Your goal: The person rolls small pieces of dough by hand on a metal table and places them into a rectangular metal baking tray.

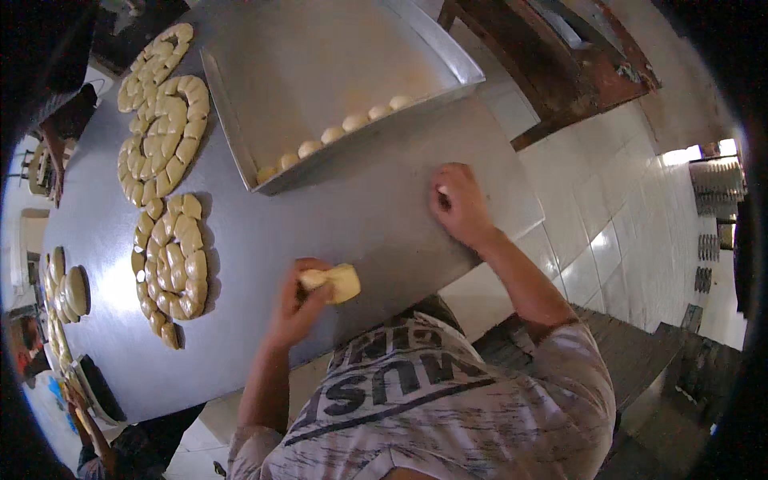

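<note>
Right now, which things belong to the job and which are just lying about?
Likely the job:
- dough piece in the left hand
- cut dough coils
- dough balls
- metal tray
- table

Apparently lying about:
- wooden stand
- pale bar on it

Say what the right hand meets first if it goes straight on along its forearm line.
The right hand would likely meet the near wall of the shallow rectangular silver metal tray first; hand height is unclear.

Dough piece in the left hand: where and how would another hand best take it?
Probably by the free end of the dough piece, coming from the person's right with a light pinch: that broad end juts out past the left hand, which grips the other end.
</note>
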### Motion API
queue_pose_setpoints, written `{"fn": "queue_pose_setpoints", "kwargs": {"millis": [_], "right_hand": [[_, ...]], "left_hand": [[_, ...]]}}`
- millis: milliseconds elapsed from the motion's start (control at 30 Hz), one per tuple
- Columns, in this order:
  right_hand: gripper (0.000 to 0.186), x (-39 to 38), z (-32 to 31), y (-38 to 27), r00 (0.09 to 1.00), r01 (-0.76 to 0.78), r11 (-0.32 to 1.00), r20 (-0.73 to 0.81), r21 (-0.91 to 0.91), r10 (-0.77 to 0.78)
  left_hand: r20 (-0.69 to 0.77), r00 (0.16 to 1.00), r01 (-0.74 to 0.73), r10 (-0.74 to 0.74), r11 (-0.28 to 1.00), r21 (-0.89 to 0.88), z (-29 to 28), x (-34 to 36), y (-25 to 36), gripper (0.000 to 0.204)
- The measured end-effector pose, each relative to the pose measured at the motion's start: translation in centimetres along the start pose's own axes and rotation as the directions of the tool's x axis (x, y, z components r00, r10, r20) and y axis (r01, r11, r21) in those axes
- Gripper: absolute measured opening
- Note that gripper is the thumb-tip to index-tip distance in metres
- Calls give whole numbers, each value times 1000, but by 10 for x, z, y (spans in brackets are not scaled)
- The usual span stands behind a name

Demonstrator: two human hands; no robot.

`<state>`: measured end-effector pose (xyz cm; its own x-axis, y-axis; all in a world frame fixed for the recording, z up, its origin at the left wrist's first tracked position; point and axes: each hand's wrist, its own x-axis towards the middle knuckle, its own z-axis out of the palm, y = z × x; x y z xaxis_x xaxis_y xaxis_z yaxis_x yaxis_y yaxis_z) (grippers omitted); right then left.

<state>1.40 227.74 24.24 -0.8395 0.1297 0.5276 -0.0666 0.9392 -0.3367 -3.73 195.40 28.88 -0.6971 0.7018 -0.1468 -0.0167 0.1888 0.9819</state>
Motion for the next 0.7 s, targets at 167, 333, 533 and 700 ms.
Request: {"fn": "queue_pose_setpoints", "kwargs": {"millis": [167, 333, 533, 700], "right_hand": [[19, 24, -8, 41, 935, -345, 932, 47, -109, 351], [21, 6, -58, 41, 940, -278, 954, 239, 110, 246], [24, 136, -50, 76, 916, -356, 809, 2, 468, 402], [31, 148, -37, 81, 915, -367, 889, 278, 273, 293]], "left_hand": [[-128, 959, 141, -255, 813, -565, 13, 23, 20, 16], [-211, 954, 19, -210, 750, -661, 7, 20, 5, 28], [-192, 964, 75, -182, 884, -462, 41, 35, 32, 37], [-279, 960, -127, 34, 937, -325, 48, 44, 34, 32]]}}
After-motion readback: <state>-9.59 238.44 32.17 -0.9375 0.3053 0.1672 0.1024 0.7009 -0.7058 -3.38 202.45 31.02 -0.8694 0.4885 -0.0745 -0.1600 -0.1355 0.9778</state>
